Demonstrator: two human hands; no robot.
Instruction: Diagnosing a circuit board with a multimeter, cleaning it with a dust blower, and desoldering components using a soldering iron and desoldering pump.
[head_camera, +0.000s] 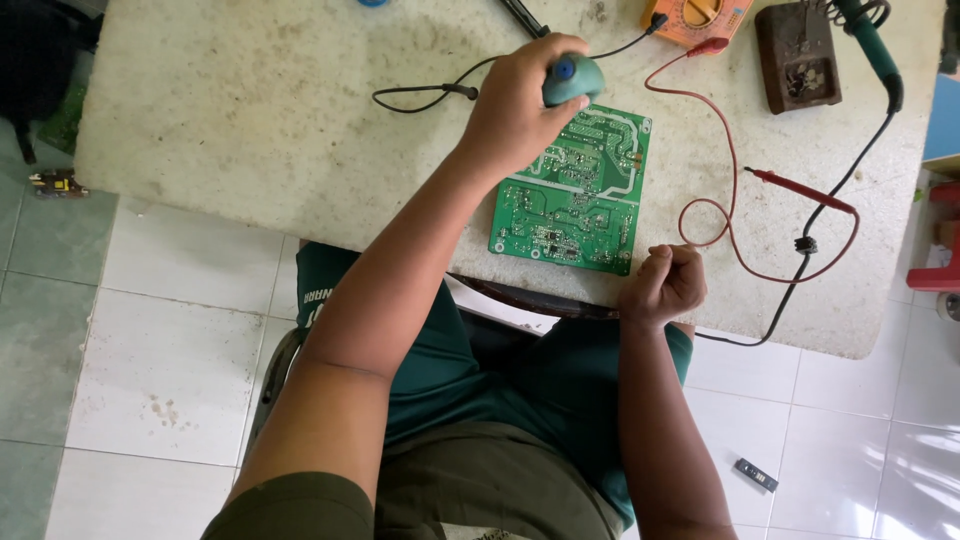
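The left hand (515, 115) has its grip wrapped around a teal tool handle (572, 78), held over the top-left corner of the green circuit board (575, 190) lying on the tabletop (250, 120). The right hand (662, 283) is a closed fist holding nothing, just below the board's lower-right corner. A red probe (800, 188) lies right of the board.
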